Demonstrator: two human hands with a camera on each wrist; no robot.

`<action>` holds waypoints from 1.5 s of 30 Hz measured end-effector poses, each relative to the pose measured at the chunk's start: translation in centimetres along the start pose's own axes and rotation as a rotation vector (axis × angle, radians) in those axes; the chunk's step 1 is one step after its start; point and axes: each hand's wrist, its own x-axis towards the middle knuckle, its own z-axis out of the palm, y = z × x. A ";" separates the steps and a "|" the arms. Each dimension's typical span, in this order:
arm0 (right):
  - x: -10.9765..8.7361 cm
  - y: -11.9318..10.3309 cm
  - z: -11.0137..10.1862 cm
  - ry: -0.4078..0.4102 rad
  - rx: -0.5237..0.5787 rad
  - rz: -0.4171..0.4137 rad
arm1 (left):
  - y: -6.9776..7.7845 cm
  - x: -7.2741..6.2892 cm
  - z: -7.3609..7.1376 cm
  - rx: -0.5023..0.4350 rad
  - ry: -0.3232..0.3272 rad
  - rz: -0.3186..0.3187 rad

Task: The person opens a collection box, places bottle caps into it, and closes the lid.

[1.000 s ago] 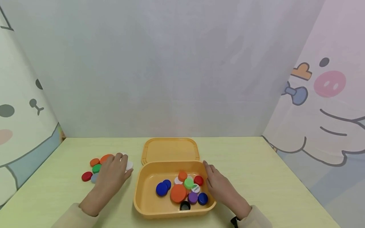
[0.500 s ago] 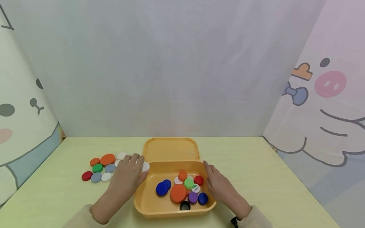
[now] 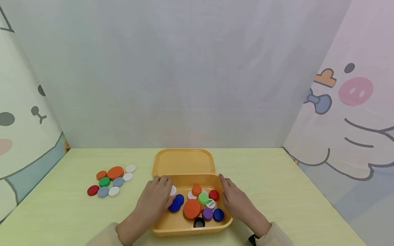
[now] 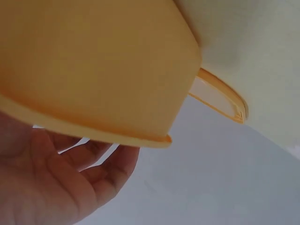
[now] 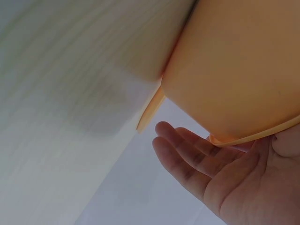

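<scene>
White round plastic cap (image 3: 173,190): ten o'clock over the inside of the yellow-orange rectangular plastic box (image 3: 189,232), at the fingertips of my left hand (image 3: 155,194). Looks pinched between thumb and fingers (left wrist view hides the cap, so going by the head view). Can't tell if it touches the box floor. Should be light, stiff, hard to break; smooth face may slip. I'd grip it by the side edge, thumb opposite index. My right hand (image 3: 237,200) rests at the box rim, three o'clock, fingers nearly straight, no cap in it. Two blue round plastic caps (image 3: 175,204) overlap at nine. Yellow-orange flat plastic lid (image 3: 184,162) at twelve, beyond the box.

Surface: pale yellow-green tabletop (image 3: 255,164), looks flat; box could slide if bumped. Mixed-colour round plastic caps (image 3: 115,173) lie out at ten. Room: grey cloth-like backdrop (image 3: 184,75) at twelve, cartoon-printed white panel (image 3: 357,136) at two.
</scene>
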 end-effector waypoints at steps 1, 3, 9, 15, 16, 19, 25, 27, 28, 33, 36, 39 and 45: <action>0.0 0.0 0.0 0.001 0.000 -0.002 | 0.1 0.0 0.2 -0.004 -0.002 0.003; 0.0 -0.1 0.0 0.003 -0.001 -0.007 | 0.2 -0.1 0.4 -0.008 -0.004 0.009; -0.1 -0.2 -0.1 0.007 -0.004 -0.013 | 0.1 -0.3 1.3 0.026 0.016 0.033; -0.1 -0.1 0.0 0.011 -0.008 -0.015 | 0.1 -0.3 1.7 0.081 0.032 0.021; -0.1 -0.1 0.0 0.010 -0.006 -0.016 | 0.1 -0.2 1.8 0.093 0.038 0.020; -0.1 -0.1 0.0 0.008 -0.001 -0.017 | 0.1 -0.1 2.0 0.128 0.055 0.014; -0.1 0.0 0.1 0.001 -0.001 -0.016 | 0.3 0.0 2.4 0.150 0.063 0.004; -0.2 -0.1 0.1 0.004 -0.001 -0.020 | 0.4 0.0 2.5 0.149 0.058 0.007; -0.2 -0.1 0.1 0.004 -0.001 -0.020 | 0.5 0.0 2.6 0.150 0.054 0.009; -0.1 -0.1 0.1 0.009 -0.004 -0.023 | 0.6 -0.1 2.9 0.149 0.011 0.013; -0.1 0.0 0.1 0.012 -0.003 -0.025 | 0.7 -0.1 3.0 0.144 -0.025 0.012; -0.1 0.0 0.1 0.017 -0.005 -0.029 | 0.7 -0.1 3.0 0.141 -0.036 0.012; -0.1 0.1 0.1 0.025 -0.006 -0.032 | 0.8 -0.1 3.2 0.132 -0.018 0.006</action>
